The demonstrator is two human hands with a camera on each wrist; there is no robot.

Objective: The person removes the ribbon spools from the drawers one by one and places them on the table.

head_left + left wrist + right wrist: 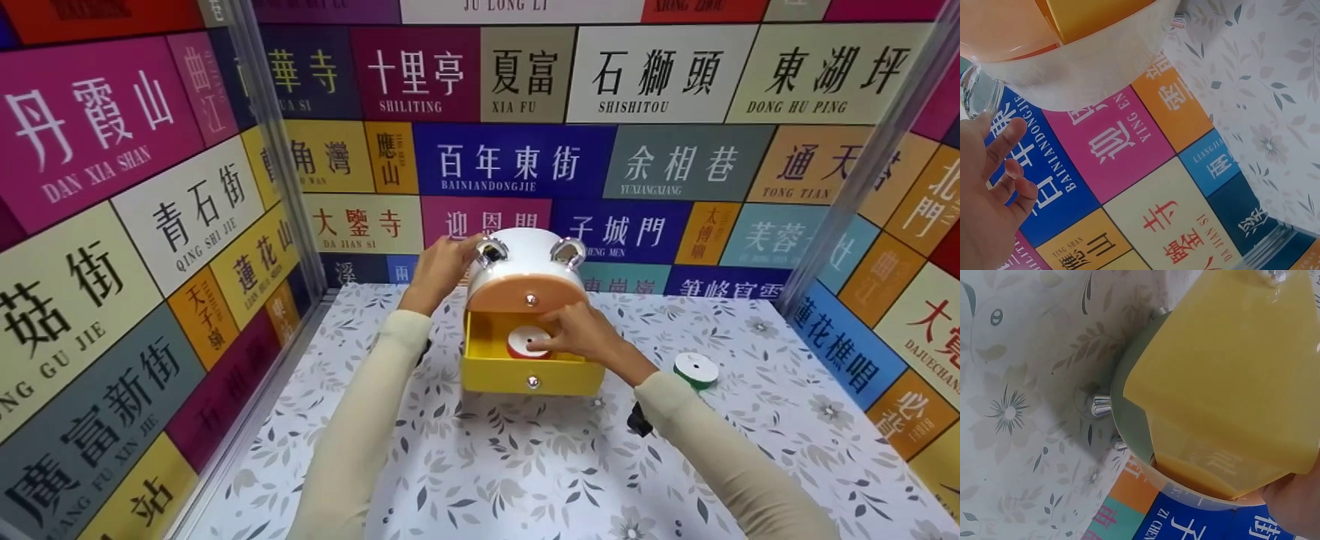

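A white, round-topped drawer box (525,255) with an orange upper front and clear ears stands on the table. Its yellow lower drawer (480,375) is pulled out. Inside lies a ribbon spool (517,341) with a white face and red rim. My right hand (585,330) reaches into the drawer, thumb on the spool's face and a finger behind its edge. My left hand (442,270) touches the box's left ear (492,251). In the left wrist view, three fingers of that hand (994,185) hang loosely curled off the ear; the thumb is hidden.
A second spool, white with a green rim (697,369), lies on the table to the right of the box. The table (495,480) has a floral covering. Walls printed with coloured name panels (517,161) enclose it at the back and sides.
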